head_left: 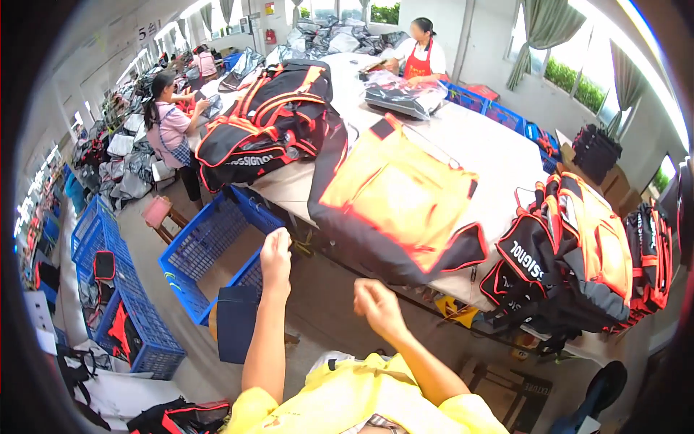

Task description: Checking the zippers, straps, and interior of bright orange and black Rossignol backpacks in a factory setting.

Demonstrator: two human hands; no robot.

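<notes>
An orange and black bag (394, 192) lies spread on the white work table (499, 148), its lower edge hanging over the near side. My left hand (276, 257) is raised left of the bag's near edge, over the floor, with its fingers closed. Just below the hanging edge, my right hand (377, 305) has its fingers curled in. Both hands look apart from the bag. Whatever they may hold is too small or hidden to make out.
Black and orange bags (278, 119) are heaped at the table's far left, and another stack (578, 253) stands at the right. A blue crate (195, 246) sits on the floor by a dark-topped stool (237, 318). Across the table, a person (419, 58) handles a plastic-wrapped package (405, 98).
</notes>
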